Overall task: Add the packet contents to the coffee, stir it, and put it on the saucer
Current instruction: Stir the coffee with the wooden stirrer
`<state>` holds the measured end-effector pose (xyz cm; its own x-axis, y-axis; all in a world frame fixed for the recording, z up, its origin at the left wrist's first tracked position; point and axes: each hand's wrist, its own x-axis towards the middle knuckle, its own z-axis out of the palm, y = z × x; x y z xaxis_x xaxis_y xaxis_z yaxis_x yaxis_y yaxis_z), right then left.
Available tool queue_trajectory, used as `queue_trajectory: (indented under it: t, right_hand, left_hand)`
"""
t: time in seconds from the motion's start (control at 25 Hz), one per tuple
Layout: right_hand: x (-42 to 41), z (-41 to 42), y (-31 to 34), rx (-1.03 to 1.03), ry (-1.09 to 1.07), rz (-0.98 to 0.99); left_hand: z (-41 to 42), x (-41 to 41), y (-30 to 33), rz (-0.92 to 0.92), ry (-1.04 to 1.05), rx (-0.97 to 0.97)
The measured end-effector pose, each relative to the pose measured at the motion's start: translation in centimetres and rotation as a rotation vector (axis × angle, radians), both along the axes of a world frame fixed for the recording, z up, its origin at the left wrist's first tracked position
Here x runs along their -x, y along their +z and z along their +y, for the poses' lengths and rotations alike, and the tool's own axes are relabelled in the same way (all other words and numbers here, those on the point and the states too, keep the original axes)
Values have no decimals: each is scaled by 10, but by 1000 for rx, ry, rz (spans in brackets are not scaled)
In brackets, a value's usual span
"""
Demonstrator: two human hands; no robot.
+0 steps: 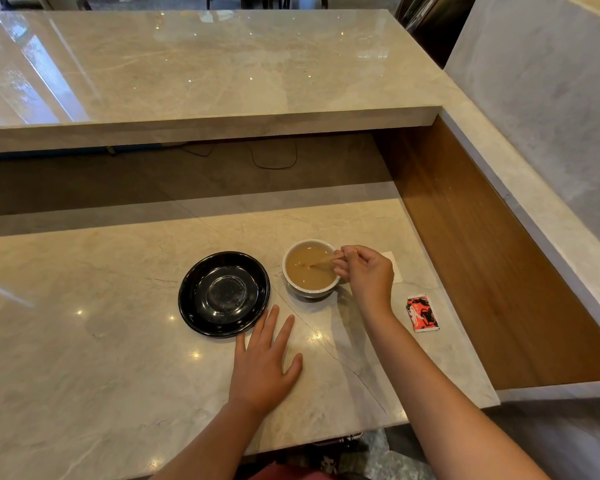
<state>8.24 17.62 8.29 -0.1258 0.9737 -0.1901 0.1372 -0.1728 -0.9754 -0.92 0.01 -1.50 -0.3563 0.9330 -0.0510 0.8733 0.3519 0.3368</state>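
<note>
One view only, from my head cam. Cup [311, 268] sits on the counter [84, 358] just right of the saucer [224, 294], so a hard swirl could slop coffee over. My right hand [364, 271] pinches the wooden stirrer [321, 262] in the coffee; left hand [262, 362] lies flat, holding nothing. Packet [422, 313] sits off right.

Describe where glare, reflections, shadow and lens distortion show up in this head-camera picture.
Head view: small ceiling-light glints dot the lower counter near the left hand; broad window reflections wash the raised counter at left; deep shadow fills the recess beneath it; wide-angle distortion bows the counter edges; the black saucer shows glossy highlights; the stick in the right hand looks slightly blurred.
</note>
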Motion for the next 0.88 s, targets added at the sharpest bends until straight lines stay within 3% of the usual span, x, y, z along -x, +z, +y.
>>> queue_trajectory:
  t: [0.36,0.56,0.72,0.88]
  right_hand:
    - [-20,5,11,-485,285,-428]
    - [-25,17,24,-321,316,-450]
    - [-19,14,16,-21,230,-185]
    - [-7,8,4,125,69,-3]
  left_hand:
    - [0,0,0,3,3,0]
    - [0,0,1,2,3,1]
    - [0,-1,2,-3,3,-5]
    - [0,0,2,2,3,0]
